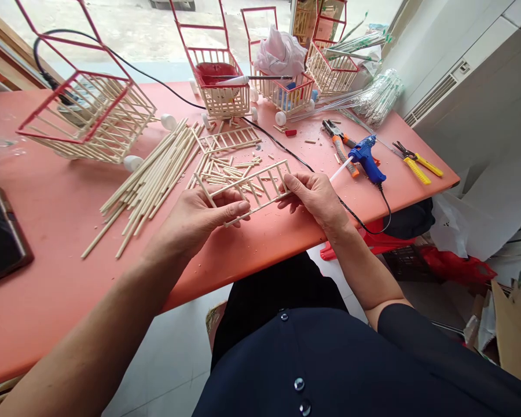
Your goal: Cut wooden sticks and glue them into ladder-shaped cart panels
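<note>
Both of my hands hold a small ladder-like panel of pale wooden sticks (256, 188) just above the pink table (47, 278). My left hand (200, 217) pinches its near left end, thumb on top. Closed on the far right end is my right hand (315, 197). Under the panel lie short cut sticks (226, 171) and another finished panel (230, 139). A bundle of long sticks (151, 179) lies to the left.
A blue glue gun (367, 159) with its black cord, orange pliers (341, 147) and yellow cutters (417, 162) lie to the right. Several stick-and-red-frame carts (91, 110) (219, 87) stand along the back. A dark phone (0, 231) rests at the left edge.
</note>
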`<state>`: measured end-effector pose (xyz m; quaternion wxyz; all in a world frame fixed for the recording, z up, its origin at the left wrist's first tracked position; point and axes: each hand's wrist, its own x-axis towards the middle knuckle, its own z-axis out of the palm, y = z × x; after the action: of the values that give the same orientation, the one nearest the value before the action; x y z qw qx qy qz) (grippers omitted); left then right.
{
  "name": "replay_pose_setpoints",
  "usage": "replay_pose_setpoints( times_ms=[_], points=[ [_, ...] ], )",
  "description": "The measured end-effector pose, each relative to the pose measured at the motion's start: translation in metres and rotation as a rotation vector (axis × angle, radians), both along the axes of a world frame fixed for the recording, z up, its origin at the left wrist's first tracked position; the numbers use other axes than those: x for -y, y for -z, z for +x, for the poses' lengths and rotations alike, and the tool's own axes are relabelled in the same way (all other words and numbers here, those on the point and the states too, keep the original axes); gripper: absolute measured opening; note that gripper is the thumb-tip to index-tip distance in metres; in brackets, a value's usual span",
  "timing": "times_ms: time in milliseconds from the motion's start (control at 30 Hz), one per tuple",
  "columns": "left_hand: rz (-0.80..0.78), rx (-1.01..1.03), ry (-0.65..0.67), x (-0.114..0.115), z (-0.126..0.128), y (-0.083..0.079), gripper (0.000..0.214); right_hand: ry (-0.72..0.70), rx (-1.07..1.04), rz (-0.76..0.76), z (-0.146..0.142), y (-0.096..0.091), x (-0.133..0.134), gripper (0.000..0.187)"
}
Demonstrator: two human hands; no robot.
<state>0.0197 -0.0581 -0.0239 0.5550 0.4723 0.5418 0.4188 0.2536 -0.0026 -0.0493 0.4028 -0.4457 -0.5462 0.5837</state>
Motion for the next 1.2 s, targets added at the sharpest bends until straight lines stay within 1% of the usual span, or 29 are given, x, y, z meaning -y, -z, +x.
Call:
replay_pose_setpoints(
  times_ms=[200, 433, 533, 600, 700, 767, 833, 900, 1000, 1100, 1200],
  points=[
    [0.012, -0.041, -0.01, -0.001, 0.0, 0.001, 0.032, -0.009, 0.01, -0.003, -0.001, -0.002, 0.0, 0.07],
    [0.026, -0.026, 0.018, -0.001, 0.0, 0.002, 0.029, -0.013, 0.017, 0.009, -0.001, -0.003, 0.002, 0.071],
    [0.015, -0.024, 0.019, -0.001, -0.001, 0.001, 0.032, -0.017, -0.007, 0.014, -0.001, -0.002, 0.001, 0.072],
    [-0.005, -0.018, -0.006, -0.001, -0.003, 0.0, 0.036, -0.007, -0.005, 0.005, 0.0, -0.002, 0.001, 0.071],
    [-0.029, 0.002, -0.076, -0.002, -0.008, 0.0, 0.051, 0.008, 0.01, -0.015, 0.003, -0.002, 0.005, 0.07],
    [-0.003, -0.003, -0.11, -0.003, -0.014, 0.0, 0.056, -0.01, 0.013, -0.034, 0.007, -0.002, 0.009, 0.07],
    [0.042, -0.037, -0.117, -0.003, -0.02, 0.0, 0.056, -0.054, 0.027, -0.068, 0.012, -0.003, 0.014, 0.072],
    [0.066, -0.109, -0.086, -0.003, -0.025, 0.0, 0.056, -0.096, 0.077, -0.1, 0.017, -0.006, 0.02, 0.073],
    [0.081, -0.279, 0.02, -0.002, -0.031, 0.002, 0.05, -0.127, 0.222, -0.087, 0.022, -0.012, 0.028, 0.068],
    [0.078, -0.385, 0.118, -0.002, -0.031, 0.004, 0.045, -0.141, 0.413, -0.011, 0.024, -0.021, 0.036, 0.058],
    [0.088, -0.448, 0.154, -0.002, -0.029, 0.003, 0.045, -0.165, 0.643, 0.085, 0.022, -0.028, 0.039, 0.055]
  ],
)
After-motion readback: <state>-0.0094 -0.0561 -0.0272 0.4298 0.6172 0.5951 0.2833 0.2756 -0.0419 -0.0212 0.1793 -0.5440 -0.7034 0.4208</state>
